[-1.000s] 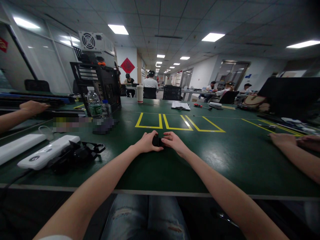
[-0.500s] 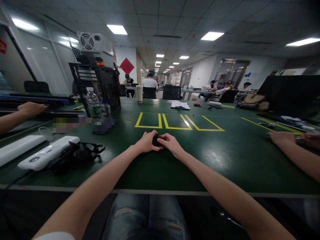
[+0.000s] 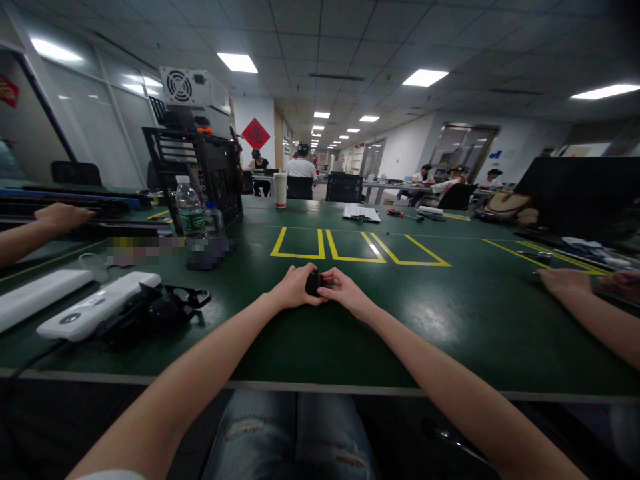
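Observation:
A small black rounded object [image 3: 313, 283] is between my two hands, low over the green table [image 3: 280, 340]. My left hand [image 3: 294, 287] is closed round its left side, thumb below and fingers above. The fingertips of my right hand [image 3: 343, 290] pinch at its right side. Fingers cover much of the object, so its exact kind does not show. Just beyond my hands, yellow tape outlines [image 3: 297, 256] mark the tabletop.
Left of me lie a white power strip [image 3: 100, 307] and black straps [image 3: 145, 310]. Behind them stand a water bottle [image 3: 191, 213] and an open computer case [image 3: 220, 173]. Other people's hands rest at far left [image 3: 63, 217] and right [image 3: 567, 283]. A clipboard [image 3: 361, 213] lies farther back.
The fingers of my right hand have shifted slightly on the black object, and more of its dark face shows. My left hand keeps its hold. The view has tilted up slightly.

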A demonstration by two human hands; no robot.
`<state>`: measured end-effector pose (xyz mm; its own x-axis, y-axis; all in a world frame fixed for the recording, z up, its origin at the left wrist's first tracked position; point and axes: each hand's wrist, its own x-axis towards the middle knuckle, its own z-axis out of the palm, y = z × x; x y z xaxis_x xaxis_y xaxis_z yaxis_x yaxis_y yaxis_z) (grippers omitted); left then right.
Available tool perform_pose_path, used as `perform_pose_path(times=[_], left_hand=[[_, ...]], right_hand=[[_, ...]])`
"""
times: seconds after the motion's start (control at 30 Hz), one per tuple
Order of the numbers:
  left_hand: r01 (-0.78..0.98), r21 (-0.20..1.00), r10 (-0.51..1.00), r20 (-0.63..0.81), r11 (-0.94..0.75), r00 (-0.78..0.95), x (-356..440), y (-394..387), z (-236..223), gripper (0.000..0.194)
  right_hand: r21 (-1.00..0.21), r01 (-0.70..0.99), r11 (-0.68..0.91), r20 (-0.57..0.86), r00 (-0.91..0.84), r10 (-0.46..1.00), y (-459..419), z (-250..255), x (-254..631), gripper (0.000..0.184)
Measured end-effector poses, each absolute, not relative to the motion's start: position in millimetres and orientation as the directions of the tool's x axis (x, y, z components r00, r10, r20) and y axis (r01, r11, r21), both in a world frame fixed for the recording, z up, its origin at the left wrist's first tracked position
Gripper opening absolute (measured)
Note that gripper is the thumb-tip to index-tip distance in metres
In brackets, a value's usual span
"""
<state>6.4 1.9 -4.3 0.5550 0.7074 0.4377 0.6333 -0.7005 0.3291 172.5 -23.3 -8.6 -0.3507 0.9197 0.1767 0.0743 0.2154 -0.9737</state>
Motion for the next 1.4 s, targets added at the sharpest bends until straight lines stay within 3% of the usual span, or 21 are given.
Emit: perform_pose_path(times=[0.33, 0.63, 0.77, 1.0, 1.13, 1.4], left_hand=[[0.628, 0.317, 0.697, 0.44, -0.711, 0.566, 7.2, 0.4, -2.2, 0.06], [0.633, 0.32, 0.703, 0.431, -0.705, 0.565, 7.2, -0.9, -1.2, 0.059], [0.626, 0.325, 0.7, 0.431, -0.709, 0.569, 7.3, -1.8, 0.5, 0.057], [0.638, 0.356, 0.728, 0.409, -0.683, 0.551, 7.0, -2.2, 0.6, 0.06], [0.637, 0.337, 0.716, 0.419, -0.693, 0.558, 7.4, -2.0, 0.0, 0.058], [0.654, 0.361, 0.745, 0.395, -0.665, 0.538, 8.4, -3.2, 1.5, 0.056]], right_hand=[[-0.986, 0.072, 0.148, 0.119, -0.309, 0.944, -14.6, -13.7, 168.0, 0.027], [-0.937, 0.172, 0.306, 0.217, -0.401, 0.89, -26.2, -1.7, 173.3, 0.024], [-0.943, 0.173, 0.285, 0.207, -0.368, 0.907, -26.2, -1.4, 170.4, 0.02], [-0.929, 0.294, 0.224, 0.14, -0.282, 0.949, -20.9, -6.7, 166.3, 0.029], [-0.886, 0.367, 0.283, 0.173, -0.305, 0.937, -20.7, -7.0, 166.5, 0.027], [-0.885, 0.268, 0.382, 0.246, -0.427, 0.87, -26.3, -3.2, 170.9, 0.021]])
